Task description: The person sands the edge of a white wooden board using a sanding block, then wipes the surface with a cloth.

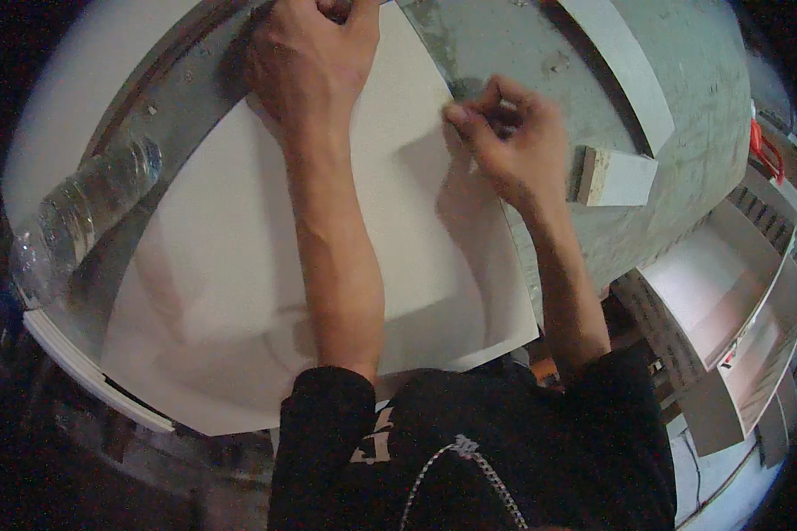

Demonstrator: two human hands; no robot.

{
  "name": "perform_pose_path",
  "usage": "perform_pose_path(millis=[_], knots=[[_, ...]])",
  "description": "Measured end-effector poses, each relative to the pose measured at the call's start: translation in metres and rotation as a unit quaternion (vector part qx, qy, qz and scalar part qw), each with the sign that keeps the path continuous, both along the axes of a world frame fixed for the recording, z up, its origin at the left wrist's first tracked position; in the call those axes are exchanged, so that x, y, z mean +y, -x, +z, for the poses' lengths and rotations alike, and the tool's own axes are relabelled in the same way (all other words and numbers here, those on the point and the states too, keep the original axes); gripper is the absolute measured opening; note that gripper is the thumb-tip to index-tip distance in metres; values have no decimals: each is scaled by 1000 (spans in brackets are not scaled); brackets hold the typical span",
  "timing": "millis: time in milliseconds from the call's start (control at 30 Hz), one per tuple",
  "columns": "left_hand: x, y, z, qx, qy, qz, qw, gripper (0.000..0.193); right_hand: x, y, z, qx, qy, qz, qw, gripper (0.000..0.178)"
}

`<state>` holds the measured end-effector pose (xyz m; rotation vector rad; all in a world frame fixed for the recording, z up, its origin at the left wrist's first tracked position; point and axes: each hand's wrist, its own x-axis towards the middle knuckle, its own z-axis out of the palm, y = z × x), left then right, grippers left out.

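Note:
A large white panel (416, 257) lies across the bench in front of me, its near edge close to my body. My left hand (314, 57) is at the panel's far part, fingers curled closed. The frame's top edge cuts off its fingertips, so whatever they grip is hidden. By the panel's right edge is my right hand (514, 133), slightly blurred. Its thumb and fingers are pinched together, and anything between them is too small to make out.
A clear plastic bottle (93, 208) lies left of the panel. On the worn green-grey bench (682, 106) are a white-faced chipboard block (622, 179) and a long white strip (624, 66). White open boxes (704, 279) and a red-handled tool (762, 150) stand at the right.

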<state>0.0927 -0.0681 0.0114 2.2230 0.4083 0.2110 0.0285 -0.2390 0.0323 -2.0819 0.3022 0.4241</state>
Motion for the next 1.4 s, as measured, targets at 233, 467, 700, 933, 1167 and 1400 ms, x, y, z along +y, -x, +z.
perform_pose_path(millis=[233,467,700,933,1167,1400], knots=[[-4,-1,10,42,-40,6,998,25,-13,12,-9,-29,-3,14,999,24],[5,4,-4,-6,12,0,1000,29,-10,22,-9,-22,-44,-8,999,23],[2,0,18,55,11,-16,998,30,-4,14,-1,-50,-53,-1,997,21],[1,-1,12,62,24,-7,998,32,-2,-8,8,-16,21,42,999,20],[1,-2,16,58,4,-23,998,32,4,-22,8,-9,21,29,999,20],[4,-1,10,54,10,-15,998,30,-30,-28,21,-151,-89,-60,983,10]])
